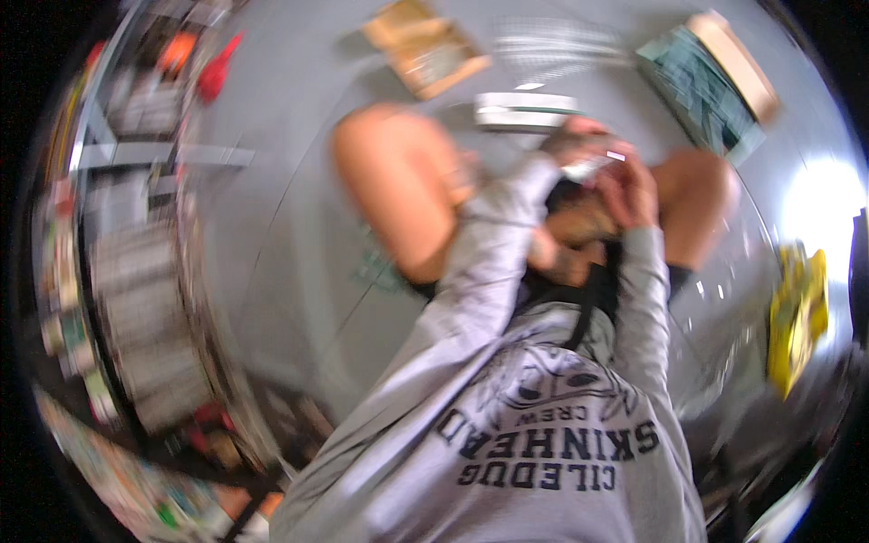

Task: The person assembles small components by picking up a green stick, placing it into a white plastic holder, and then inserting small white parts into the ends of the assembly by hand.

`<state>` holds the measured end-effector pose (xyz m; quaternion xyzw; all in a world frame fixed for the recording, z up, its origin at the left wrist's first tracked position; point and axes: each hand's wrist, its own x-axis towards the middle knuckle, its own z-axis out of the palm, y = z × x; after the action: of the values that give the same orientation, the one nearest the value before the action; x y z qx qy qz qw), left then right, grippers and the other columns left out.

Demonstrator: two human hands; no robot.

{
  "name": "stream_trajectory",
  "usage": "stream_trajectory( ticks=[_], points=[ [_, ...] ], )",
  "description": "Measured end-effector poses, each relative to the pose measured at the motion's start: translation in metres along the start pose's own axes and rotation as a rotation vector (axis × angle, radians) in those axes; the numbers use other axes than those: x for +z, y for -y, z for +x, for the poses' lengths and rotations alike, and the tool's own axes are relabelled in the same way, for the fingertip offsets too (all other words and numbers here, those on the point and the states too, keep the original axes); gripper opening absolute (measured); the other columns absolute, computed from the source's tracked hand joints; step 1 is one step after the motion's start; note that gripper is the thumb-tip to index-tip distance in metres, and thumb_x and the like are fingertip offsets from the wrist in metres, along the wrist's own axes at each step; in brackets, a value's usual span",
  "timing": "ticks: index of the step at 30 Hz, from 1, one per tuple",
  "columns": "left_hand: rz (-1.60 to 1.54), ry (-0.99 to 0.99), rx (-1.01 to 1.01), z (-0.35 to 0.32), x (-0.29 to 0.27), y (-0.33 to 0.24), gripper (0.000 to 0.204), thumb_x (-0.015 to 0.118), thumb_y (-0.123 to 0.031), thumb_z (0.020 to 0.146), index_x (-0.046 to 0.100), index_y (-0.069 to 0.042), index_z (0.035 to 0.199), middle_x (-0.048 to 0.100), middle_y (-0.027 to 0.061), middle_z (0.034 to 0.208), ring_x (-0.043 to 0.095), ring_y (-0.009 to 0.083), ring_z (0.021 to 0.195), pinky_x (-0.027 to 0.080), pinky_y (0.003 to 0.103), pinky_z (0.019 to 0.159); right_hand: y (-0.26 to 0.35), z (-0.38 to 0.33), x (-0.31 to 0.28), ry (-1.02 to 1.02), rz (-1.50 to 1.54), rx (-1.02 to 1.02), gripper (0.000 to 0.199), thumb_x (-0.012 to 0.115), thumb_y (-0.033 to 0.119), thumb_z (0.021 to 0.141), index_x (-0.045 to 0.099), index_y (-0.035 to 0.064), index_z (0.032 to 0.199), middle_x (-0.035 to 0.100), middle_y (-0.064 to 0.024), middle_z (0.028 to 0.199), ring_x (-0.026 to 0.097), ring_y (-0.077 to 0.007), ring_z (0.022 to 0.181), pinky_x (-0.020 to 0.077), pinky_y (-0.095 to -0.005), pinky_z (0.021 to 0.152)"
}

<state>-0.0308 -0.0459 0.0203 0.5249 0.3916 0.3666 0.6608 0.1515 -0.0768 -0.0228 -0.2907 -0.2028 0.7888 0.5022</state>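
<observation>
My left hand (579,143) and my right hand (628,192) come together over my crossed legs. Between them is a small, shiny, pale piece (588,168), smeared by motion, so its kind cannot be made out. Fingers of both hands curl around it. Just beyond the left hand lies a long white box (525,110) with a dark green stripe along it.
An open cardboard box (425,50) lies on the grey floor (299,262), beside see-through ribbed packaging (561,43). Dark green flat pieces (701,86) fill another box at the far right. A yellow plastic bag (797,321) lies right; a loaded shelf (145,299) lines the left.
</observation>
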Motion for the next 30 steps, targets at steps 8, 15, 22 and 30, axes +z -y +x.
stream_trajectory(
  ticks=[8, 15, 22, 30],
  points=[
    [0.238, -0.172, -0.134, 0.027, 0.034, -0.003, 0.041, 0.076, -0.05, 0.072, 0.081, -0.013, 0.09, 0.077, 0.0102, 0.09, 0.072, 0.0238, 0.087, 0.055, 0.037, 0.082, 0.039, -0.006, -0.027, 0.074, 0.011, 0.032, 0.032, 0.058, 0.027, 0.101, 0.065, 0.0047, 0.122, 0.068, -0.0142, 0.124, 0.066, -0.0291, 0.111, 0.0467, -0.046, 0.106],
    [0.188, -0.216, -0.139, 0.022, 0.034, -0.014, 0.039, 0.077, -0.05, 0.067, 0.082, -0.017, 0.087, 0.078, 0.009, 0.091, 0.073, 0.0248, 0.086, 0.057, 0.038, 0.082, 0.046, -0.004, -0.01, 0.083, 0.09, 0.065, 0.032, 0.057, 0.026, 0.099, 0.067, 0.0038, 0.12, 0.067, -0.0168, 0.127, 0.061, -0.0312, 0.121, 0.0443, -0.049, 0.108],
    [0.179, -0.189, -0.141, 0.029, 0.026, -0.007, 0.04, 0.078, -0.05, 0.066, 0.082, -0.017, 0.088, 0.078, 0.0081, 0.093, 0.074, 0.0242, 0.087, 0.057, 0.036, 0.082, 0.047, 0.002, -0.011, 0.14, 0.079, 0.122, 0.033, 0.058, 0.026, 0.099, 0.068, 0.0042, 0.121, 0.068, -0.0157, 0.124, 0.061, -0.0306, 0.12, 0.0431, -0.0476, 0.108],
    [0.193, -0.206, -0.088, 0.021, -0.003, 0.032, 0.038, 0.075, -0.049, 0.073, 0.082, -0.019, 0.094, 0.078, 0.0068, 0.098, 0.072, 0.0237, 0.089, 0.055, 0.039, 0.083, 0.027, 0.015, -0.022, 0.105, -0.071, 0.076, 0.039, 0.055, 0.024, 0.102, 0.053, -0.0008, 0.132, 0.06, -0.015, 0.127, 0.058, -0.0267, 0.115, 0.0452, -0.0425, 0.103]
  ],
)
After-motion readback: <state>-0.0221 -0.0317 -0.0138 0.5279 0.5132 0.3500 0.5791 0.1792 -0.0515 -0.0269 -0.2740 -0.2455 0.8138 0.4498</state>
